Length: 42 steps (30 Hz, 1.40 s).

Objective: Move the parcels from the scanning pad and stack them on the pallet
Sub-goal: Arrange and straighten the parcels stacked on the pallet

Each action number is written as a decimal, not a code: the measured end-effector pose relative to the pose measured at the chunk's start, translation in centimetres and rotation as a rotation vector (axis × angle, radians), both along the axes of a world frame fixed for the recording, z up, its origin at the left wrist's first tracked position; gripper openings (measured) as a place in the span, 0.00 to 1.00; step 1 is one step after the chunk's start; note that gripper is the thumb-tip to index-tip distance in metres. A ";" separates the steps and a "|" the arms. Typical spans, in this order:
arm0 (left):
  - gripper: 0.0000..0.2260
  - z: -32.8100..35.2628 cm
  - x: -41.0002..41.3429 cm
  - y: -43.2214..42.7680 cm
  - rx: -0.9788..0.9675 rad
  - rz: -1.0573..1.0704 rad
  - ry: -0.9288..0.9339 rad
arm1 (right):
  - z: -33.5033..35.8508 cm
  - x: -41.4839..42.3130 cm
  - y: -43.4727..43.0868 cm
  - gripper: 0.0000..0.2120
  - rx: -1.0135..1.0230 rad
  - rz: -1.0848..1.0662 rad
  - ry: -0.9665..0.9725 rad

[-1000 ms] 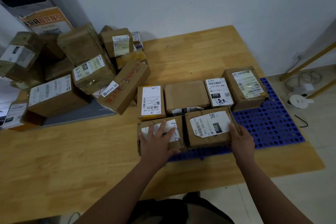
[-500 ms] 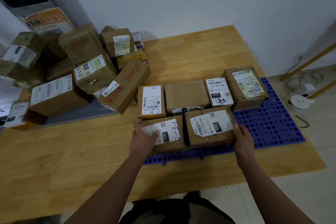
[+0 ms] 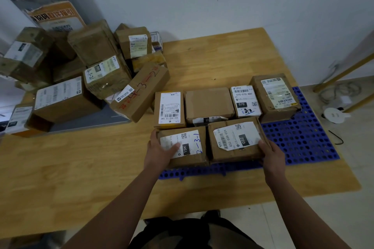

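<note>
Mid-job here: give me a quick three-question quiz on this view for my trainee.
1. True or false: the left hand holds the 15H parcel.
2. Parcel count on the pallet: A three, B six, C ten.
3. Fill in: the right hand holds the parcel marked ___.
Key: 1 true; 2 B; 3 032, the 032 parcel in the front row.
</note>
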<state>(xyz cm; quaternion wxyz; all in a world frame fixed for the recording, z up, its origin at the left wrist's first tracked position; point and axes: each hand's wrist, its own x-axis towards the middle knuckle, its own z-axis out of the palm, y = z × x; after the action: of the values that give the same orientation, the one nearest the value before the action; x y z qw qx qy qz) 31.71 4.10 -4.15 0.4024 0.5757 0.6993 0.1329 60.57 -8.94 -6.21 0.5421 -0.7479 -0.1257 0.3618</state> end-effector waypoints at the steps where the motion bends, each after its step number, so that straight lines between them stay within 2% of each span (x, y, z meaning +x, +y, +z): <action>1: 0.50 -0.1 -0.2 0.1 0.001 0.013 -0.021 | 0.0 0.0 0.0 0.15 -0.003 0.001 0.001; 3: 0.52 -0.4 -0.4 0.2 -0.014 0.043 -0.054 | 0.1 -0.2 -0.1 0.13 -0.005 -0.007 0.001; 5: 0.50 -0.3 -0.3 0.0 -0.047 0.058 -0.077 | 0.1 -0.5 -0.1 0.13 -0.011 -0.006 -0.010; 9: 0.44 -0.8 -0.5 -0.3 -0.092 0.082 -0.083 | -0.2 -0.7 -0.4 0.19 -0.033 -0.012 -0.032; 14: 0.43 -0.8 -0.4 0.1 -0.086 0.087 -0.073 | -0.5 -0.2 -0.5 0.28 -0.045 -0.017 -0.014; 18: 0.43 -0.4 -0.3 0.1 0.035 0.082 0.014 | 0.1 0.5 -0.4 0.22 -0.041 -0.064 -0.056; 21: 0.37 0.3 0.2 0.0 0.249 -0.051 0.205 | 0.5 0.8 0.0 0.22 -0.069 -0.003 -0.186; 24: 0.32 1.0 1.3 0.1 0.349 -0.220 0.347 | 0.9 1.1 0.9 0.24 -0.096 0.026 -0.313; 29: 0.26 1.9 4.0 1.0 0.541 -0.477 0.415 | 2.1 3.8 3.1 0.23 -0.164 -0.002 -0.475; 36: 0.26 3.6 11.1 2.9 0.470 -0.676 0.346 | 4.1 6.7 7.8 0.24 -0.338 0.151 -0.785; 42: 0.28 3.6 18.1 2.7 0.371 -0.957 0.384 | 3.1 8.9 10.7 0.35 -0.614 0.312 -0.806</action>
<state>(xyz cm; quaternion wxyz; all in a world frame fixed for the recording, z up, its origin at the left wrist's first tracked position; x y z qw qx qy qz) 49.85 6.84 -0.55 0.1748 0.9048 0.3850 -0.0515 69.48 1.75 -3.10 0.1465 -0.9245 -0.3220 0.1421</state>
